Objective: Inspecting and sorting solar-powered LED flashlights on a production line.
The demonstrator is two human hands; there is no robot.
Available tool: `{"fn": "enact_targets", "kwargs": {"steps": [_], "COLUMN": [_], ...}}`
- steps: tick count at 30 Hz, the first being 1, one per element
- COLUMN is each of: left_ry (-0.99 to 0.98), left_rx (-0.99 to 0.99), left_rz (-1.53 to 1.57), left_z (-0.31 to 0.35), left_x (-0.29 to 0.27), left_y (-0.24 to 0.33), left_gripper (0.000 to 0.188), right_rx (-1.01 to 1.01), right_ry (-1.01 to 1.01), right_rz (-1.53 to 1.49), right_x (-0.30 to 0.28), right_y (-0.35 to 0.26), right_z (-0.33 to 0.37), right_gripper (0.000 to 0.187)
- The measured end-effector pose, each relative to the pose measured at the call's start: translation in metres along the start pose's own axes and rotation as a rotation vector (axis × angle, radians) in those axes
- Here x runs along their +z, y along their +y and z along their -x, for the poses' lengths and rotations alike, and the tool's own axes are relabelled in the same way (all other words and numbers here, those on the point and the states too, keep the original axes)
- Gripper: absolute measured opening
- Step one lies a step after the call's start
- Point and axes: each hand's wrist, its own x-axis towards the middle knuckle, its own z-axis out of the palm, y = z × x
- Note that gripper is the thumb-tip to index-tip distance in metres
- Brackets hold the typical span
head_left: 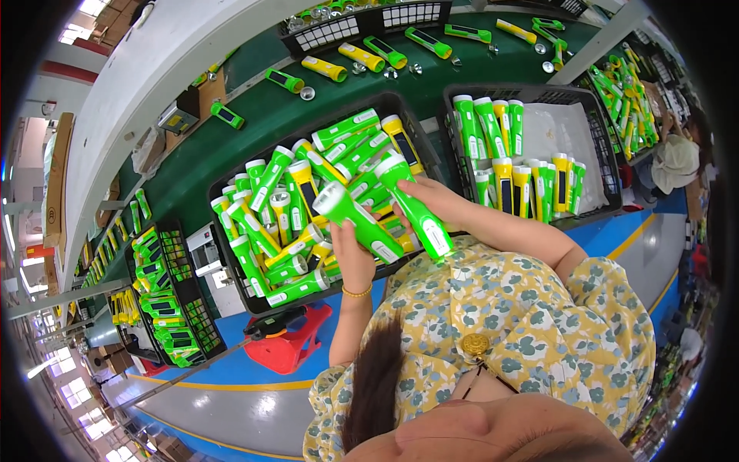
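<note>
My left hand [355,256] is closed round a green flashlight [362,225] whose white head points up and to the left. A second green flashlight [423,215] is gripped by my right hand [428,199], its white head tilted toward the far side. Both flashlights are held side by side over the near part of a black crate [231,289]. That crate is heaped with loose green and yellow flashlights, such as a yellow one [304,182] with a dark panel. Part of the fingers on both hands is hidden behind the flashlights.
To the right stands another black crate [608,204], with flashlights in upright rows at its left. Beyond runs a green belt [254,85] carrying flashlights and small reflectors. A red stool [289,346] stands below the table; a co-worker [677,158] is at the far right.
</note>
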Motion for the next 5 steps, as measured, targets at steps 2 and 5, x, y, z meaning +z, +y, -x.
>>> {"fn": "enact_targets", "kwargs": {"steps": [2, 5], "left_ry": [0.114, 0.092], "left_rx": [-0.2, -0.291], "left_rz": [0.288, 0.387], "left_z": [-0.002, -0.012], "left_x": [0.003, -0.006], "left_y": [0.002, -0.008], "left_gripper": [0.038, 0.04], "right_rx": [0.035, 0.028], "right_ry": [0.037, -0.022], "right_rz": [-0.035, -0.022], "right_x": [0.003, 0.0], "right_y": [-0.002, 0.001], "right_z": [0.0, -0.003], "right_gripper": [0.035, 0.039]}}
